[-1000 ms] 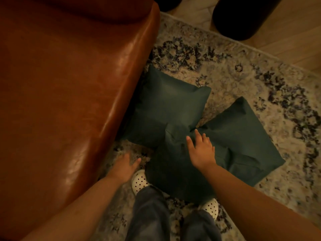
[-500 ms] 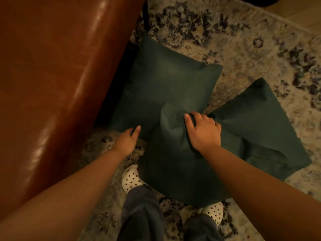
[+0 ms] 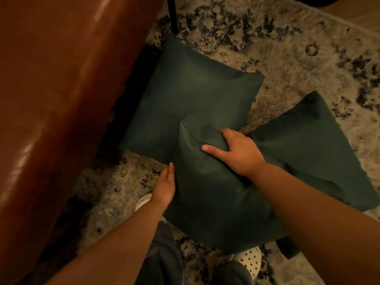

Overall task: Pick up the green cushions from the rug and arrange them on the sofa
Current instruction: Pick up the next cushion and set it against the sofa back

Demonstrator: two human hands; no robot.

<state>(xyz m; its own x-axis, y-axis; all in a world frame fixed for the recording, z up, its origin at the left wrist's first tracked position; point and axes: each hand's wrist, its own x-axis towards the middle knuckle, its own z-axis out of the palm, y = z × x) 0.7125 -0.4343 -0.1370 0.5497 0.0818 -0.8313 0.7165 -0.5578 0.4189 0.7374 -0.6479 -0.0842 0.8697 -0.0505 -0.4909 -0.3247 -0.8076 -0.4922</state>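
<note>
Three dark green cushions lie on the patterned rug (image 3: 287, 50) beside the brown leather sofa (image 3: 61, 99). The nearest cushion (image 3: 209, 202) overlaps the far cushion (image 3: 197, 93) and the right cushion (image 3: 312, 145). My right hand (image 3: 236, 151) is shut on the nearest cushion's top edge, bunching the fabric between thumb and fingers. At that cushion's left edge, my left hand (image 3: 164, 186) rests flat with its fingers straight and touching the fabric.
The sofa fills the left side, and a thin dark leg (image 3: 172, 15) stands at its corner. My white perforated shoes (image 3: 248, 262) and dark trousers (image 3: 162, 258) are below the cushions. Bare wooden floor (image 3: 362, 15) shows at the top right.
My right hand has gone from hovering open over the nearest cushion to gripping its top edge. My left hand moved right from the rug to the cushion's left side. The view came closer.
</note>
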